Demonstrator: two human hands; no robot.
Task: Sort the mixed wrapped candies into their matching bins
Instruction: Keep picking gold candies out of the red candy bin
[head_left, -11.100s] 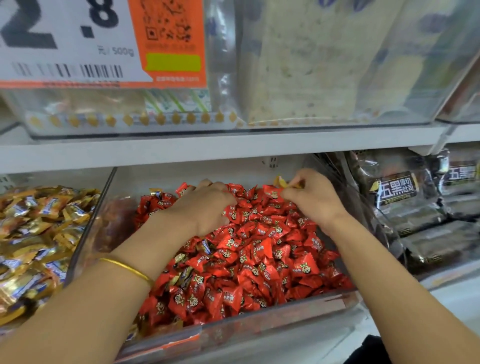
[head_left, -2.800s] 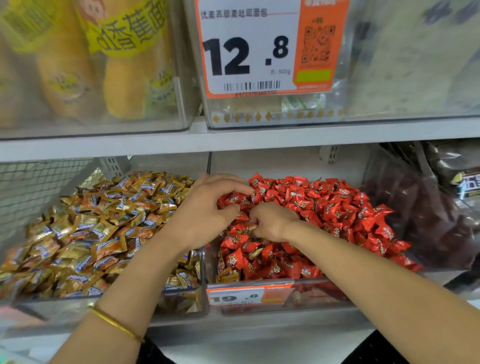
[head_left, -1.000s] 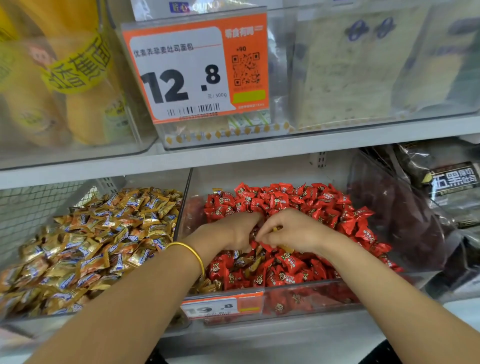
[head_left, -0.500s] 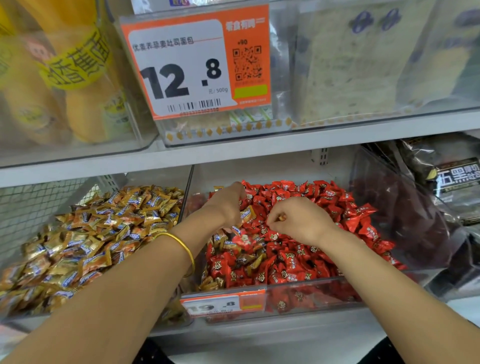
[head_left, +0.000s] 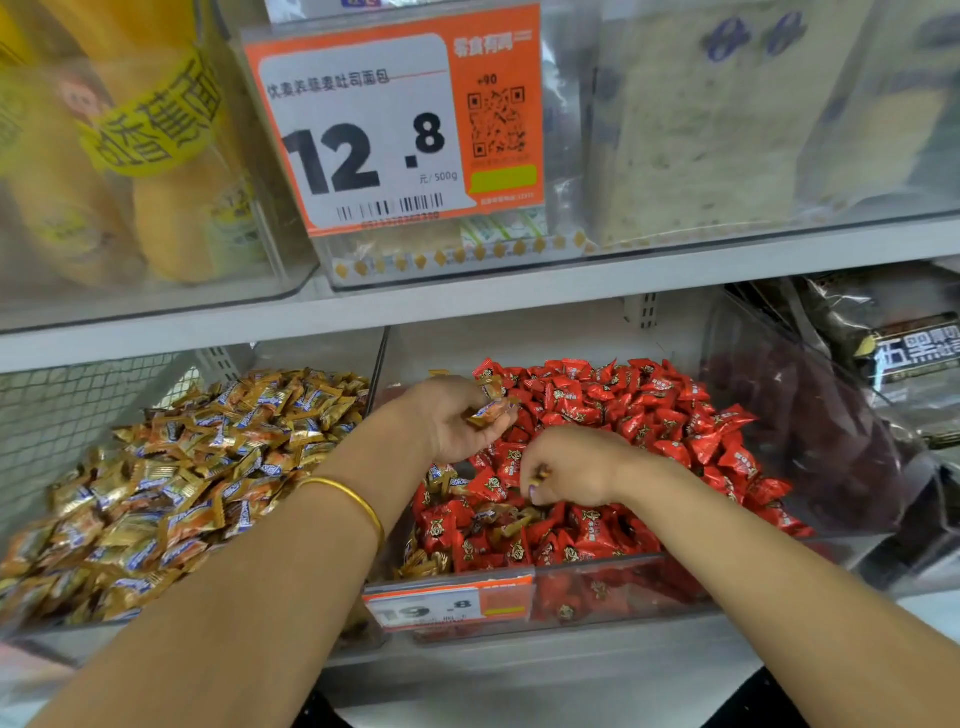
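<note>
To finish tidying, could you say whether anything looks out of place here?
Yes: stray gold-wrapped candies lie among the red-wrapped candies at the front left of the clear plastic bin; they match the neighbouring gold pile.

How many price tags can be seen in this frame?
2. One large price tag hangs on a clear upper bin; one small price tag sits on the front of the red candy bin. Others may be hidden or out of frame.
</note>
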